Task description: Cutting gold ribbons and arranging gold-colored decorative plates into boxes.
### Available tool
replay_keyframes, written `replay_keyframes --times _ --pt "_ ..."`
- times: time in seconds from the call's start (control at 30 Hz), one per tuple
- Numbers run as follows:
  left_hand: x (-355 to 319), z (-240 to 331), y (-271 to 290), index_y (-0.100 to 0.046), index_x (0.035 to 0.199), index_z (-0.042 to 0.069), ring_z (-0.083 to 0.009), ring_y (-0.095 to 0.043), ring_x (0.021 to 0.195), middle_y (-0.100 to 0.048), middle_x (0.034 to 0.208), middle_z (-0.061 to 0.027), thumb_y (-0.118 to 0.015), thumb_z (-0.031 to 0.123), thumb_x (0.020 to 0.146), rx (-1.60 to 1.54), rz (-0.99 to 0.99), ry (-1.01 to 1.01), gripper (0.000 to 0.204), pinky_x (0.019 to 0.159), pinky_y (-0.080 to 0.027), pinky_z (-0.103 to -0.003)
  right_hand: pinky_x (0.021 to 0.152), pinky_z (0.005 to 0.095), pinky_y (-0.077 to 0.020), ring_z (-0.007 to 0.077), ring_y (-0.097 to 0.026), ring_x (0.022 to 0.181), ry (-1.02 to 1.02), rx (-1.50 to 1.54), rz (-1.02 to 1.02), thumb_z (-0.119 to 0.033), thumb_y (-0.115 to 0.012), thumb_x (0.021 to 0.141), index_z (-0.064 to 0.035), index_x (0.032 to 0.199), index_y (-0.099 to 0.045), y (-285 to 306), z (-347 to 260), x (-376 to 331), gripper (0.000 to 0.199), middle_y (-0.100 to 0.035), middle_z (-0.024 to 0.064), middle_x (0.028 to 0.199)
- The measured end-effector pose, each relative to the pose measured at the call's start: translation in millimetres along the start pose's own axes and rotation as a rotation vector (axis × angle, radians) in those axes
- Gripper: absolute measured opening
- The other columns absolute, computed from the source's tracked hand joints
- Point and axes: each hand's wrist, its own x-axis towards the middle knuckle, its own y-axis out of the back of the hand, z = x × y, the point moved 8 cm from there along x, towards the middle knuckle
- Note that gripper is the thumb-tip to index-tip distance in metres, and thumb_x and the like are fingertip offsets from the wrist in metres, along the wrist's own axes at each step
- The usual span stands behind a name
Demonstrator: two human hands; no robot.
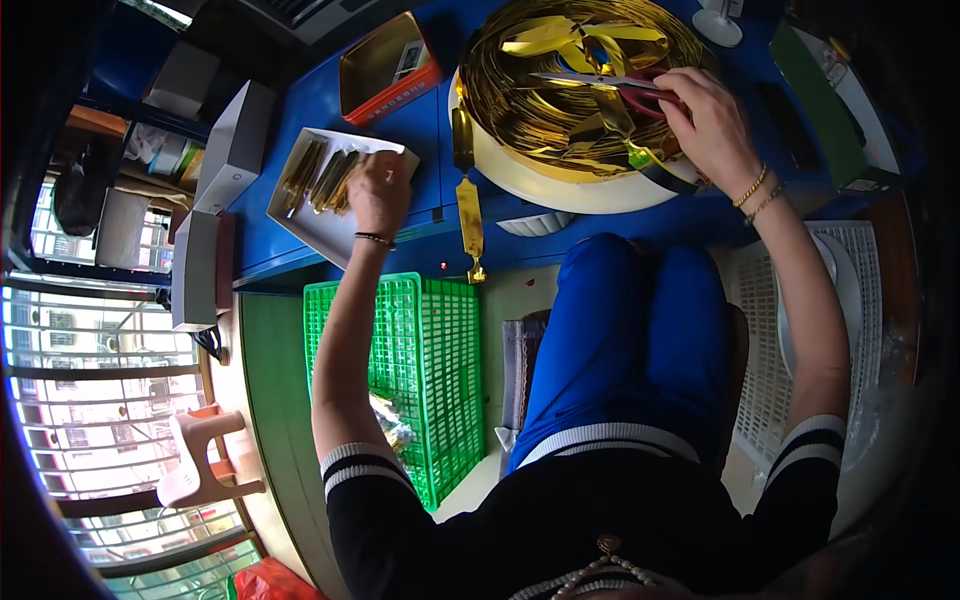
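Observation:
My right hand [712, 122] grips a pair of scissors [638, 90] with dark red handles, its blades pointing left. Beneath them a big coil of shiny gold metal strip [500, 120] lies on a round white tray [560, 196]. One gold strip end [469, 210] hangs over the table's front edge, left of the coil. Over at the left, my left hand [380, 196] reaches into a shallow white box [318, 232] holding short gold pieces [330, 182]. Its fingers are curled and closed at the box's right side; what they hold is hidden.
An orange-red tin [388, 98] stands behind the white box on the blue table [300, 100]. At the right is a green box [835, 110]. Below the table's edge are a green plastic crate [450, 370] at left and a white basket [757, 340] at right.

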Motion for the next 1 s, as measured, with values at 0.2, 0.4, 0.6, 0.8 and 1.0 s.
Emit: replay_keyframes --times 0.2,0.4,0.6,0.8,1.0 --pt "-0.1 8.9 -71.6 -0.062 0.079 -0.001 -0.0203 -0.059 0.059 -0.064 0.069 -0.0093 -0.067 0.024 0.073 -0.101 -0.305 0.315 0.026 0.055 -0.046 -0.032 0.082 0.0364 -0.0459 0.0293 -0.057 0.09 -0.167 -0.232 -0.407 -0.008 -0.059 0.076 -0.0006 0.086 -0.058 -51.2 28.1 30.7 0.013 -0.06 0.0139 0.09" --pt "17.2 -11.2 -114.3 -0.065 0.074 -0.001 -0.0148 -0.061 0.057 -0.064 0.065 -0.0092 -0.068 0.019 0.065 -0.387 -0.48 0.671 0.022 0.055 -0.048 -0.028 0.087 0.0355 -0.0434 0.0284 -0.053 0.101 -0.274 -0.431 -0.596 -0.008 -0.059 0.072 0.0008 0.088 -0.057 -59.9 48.3 36.4 0.018 -0.058 0.0156 0.096" --pt "106.6 2.7 -75.2 -0.064 0.08 0.005 -0.0349 -0.061 0.082 -0.064 0.083 -0.0179 -0.058 0.023 0.067 -0.317 -0.084 0.547 0.023 0.072 -0.048 -0.041 0.077 0.0379 -0.0478 0.0309 -0.06 0.087 -0.217 -0.397 -0.671 -0.004 -0.055 0.068 0.0006 0.079 -0.062 -64.3 45.7 38.9 0.014 -0.063 0.0186 0.085" --pt "164.4 90.8 26.0 -0.051 0.097 0.002 -0.0149 -0.062 0.065 -0.063 0.077 -0.0086 -0.052 0.004 0.084 -0.378 0.153 -0.016 0.014 0.055 -0.052 -0.027 0.071 0.0397 -0.0482 0.0312 -0.061 0.079 -0.172 -0.329 -0.384 -0.011 -0.059 0.068 -0.0013 0.084 -0.059 -23.2 2.9 29.0 0.018 -0.062 0.0152 0.078" --pt "36.0 174.4 172.2 -0.044 0.106 -0.007 -0.0172 -0.06 0.07 -0.062 0.083 -0.0152 -0.048 0.007 0.089 -0.764 0.216 -0.099 0.023 0.065 -0.049 -0.027 0.065 0.0378 -0.049 0.0299 -0.062 0.071 -0.225 -0.085 -0.247 -0.015 -0.066 0.067 -0.0011 0.09 -0.059 29.5 -10.1 -22.0 0.028 -0.063 0.0145 0.079"
